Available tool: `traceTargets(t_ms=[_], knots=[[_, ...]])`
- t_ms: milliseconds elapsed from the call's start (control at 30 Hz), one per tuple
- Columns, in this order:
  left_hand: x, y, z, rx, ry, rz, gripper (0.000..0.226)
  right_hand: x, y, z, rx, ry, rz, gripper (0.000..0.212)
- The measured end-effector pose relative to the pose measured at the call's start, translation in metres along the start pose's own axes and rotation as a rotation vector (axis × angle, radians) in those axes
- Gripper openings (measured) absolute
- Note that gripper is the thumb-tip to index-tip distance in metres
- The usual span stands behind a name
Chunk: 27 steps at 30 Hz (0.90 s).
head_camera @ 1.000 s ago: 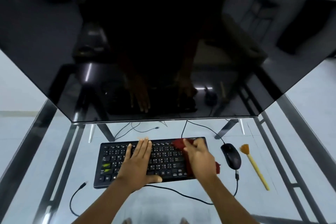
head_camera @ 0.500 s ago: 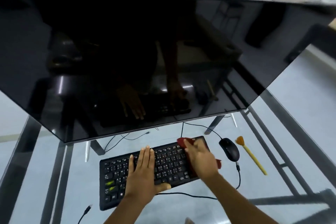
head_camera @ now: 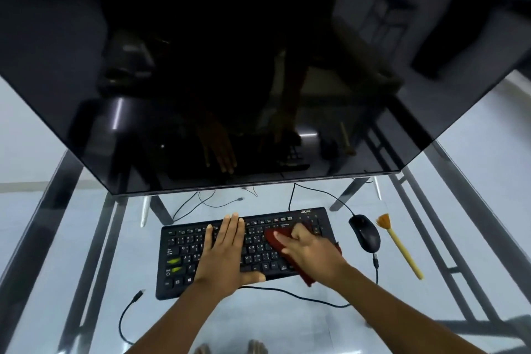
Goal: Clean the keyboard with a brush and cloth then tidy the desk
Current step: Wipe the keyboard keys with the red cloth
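Lying flat on the glass desk [head_camera: 287, 322], the black keyboard [head_camera: 201, 250] is found directly beneath both hands, its long edge turned a little askew. The left hand [head_camera: 227, 256] is spread open and pressed palm-down over the middle keys, nothing being gripped; it is judged to be placed there so that the board is kept from sliding while it is wiped. The right hand [head_camera: 313, 253] is closed on a dark red cloth [head_camera: 277, 241], which is pinned against the keys at the right half of the board, one corner hanging past the near edge below the wrist. The wiping stage is judged to be in hand, with the tidying not yet begun.

Just right of the right hand a black mouse [head_camera: 364, 233] is set down, its cable trailing toward the person. Further right, apart from the mouse, the brush [head_camera: 400, 248] is laid aside, bristles away from the person, presumably done with. A loose cable [head_camera: 126, 316] is seen left of the left forearm.

Beyond the fingertips a large dark monitor [head_camera: 230, 66] is tilted over the desk. Through the glass the metal frame and a pale floor are visible.
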<state>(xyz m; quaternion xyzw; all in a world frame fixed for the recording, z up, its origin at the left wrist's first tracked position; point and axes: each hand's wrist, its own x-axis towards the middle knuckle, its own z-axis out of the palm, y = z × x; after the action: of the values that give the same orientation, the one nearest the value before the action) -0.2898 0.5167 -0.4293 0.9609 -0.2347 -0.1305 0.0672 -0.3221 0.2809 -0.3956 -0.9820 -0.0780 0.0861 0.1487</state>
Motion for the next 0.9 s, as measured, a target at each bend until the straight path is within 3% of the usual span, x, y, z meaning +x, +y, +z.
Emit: traceTargets(t_ms=[67, 200, 333, 400, 433, 533, 600, 633, 767, 833, 900], knots=[[0.001, -0.001, 0.003, 0.011, 0.037, -0.002, 0.127, 0.008, 0.02, -0.011, -0.003, 0.019, -0.018, 0.05], [0.001, -0.003, 0.007, -0.032, 0.071, -0.003, 0.131, 0.028, 0.047, -0.014, -0.079, 0.165, 0.279, 0.043], [0.001, 0.0, 0.005, -0.039, 0.057, -0.026, 0.134, 0.003, -0.005, 0.008, 0.038, 0.051, -0.01, 0.036], [0.0, 0.0, 0.003, -0.036, 0.05, -0.02, 0.133, 0.004, 0.012, 0.004, -0.093, 0.046, -0.228, 0.038], [0.0, -0.002, 0.004, -0.036, 0.047, -0.016, 0.133, 0.01, 0.027, -0.003, -0.139, 0.028, -0.215, 0.04], [-0.001, -0.003, 0.007, -0.065, 0.063, -0.016, 0.133, 0.026, 0.068, -0.022, -0.268, 0.076, 0.079, 0.042], [-0.001, -0.001, 0.008, -0.073, 0.062, -0.013, 0.132, 0.024, 0.062, -0.02, -0.231, 0.097, 0.158, 0.042], [-0.001, -0.001, 0.008, -0.082, 0.069, -0.014, 0.132, 0.017, 0.048, -0.015, -0.154, 0.083, 0.15, 0.043], [-0.001, -0.001, 0.002, -0.067, 0.042, -0.023, 0.133, -0.006, 0.028, 0.004, -0.117, -0.05, -0.201, 0.04], [-0.002, 0.0, 0.001, -0.058, 0.021, -0.022, 0.134, 0.008, 0.052, -0.004, -0.189, 0.025, -0.115, 0.043], [-0.002, 0.0, 0.001, -0.062, 0.027, -0.026, 0.135, 0.015, 0.064, -0.012, -0.244, 0.066, 0.092, 0.043]])
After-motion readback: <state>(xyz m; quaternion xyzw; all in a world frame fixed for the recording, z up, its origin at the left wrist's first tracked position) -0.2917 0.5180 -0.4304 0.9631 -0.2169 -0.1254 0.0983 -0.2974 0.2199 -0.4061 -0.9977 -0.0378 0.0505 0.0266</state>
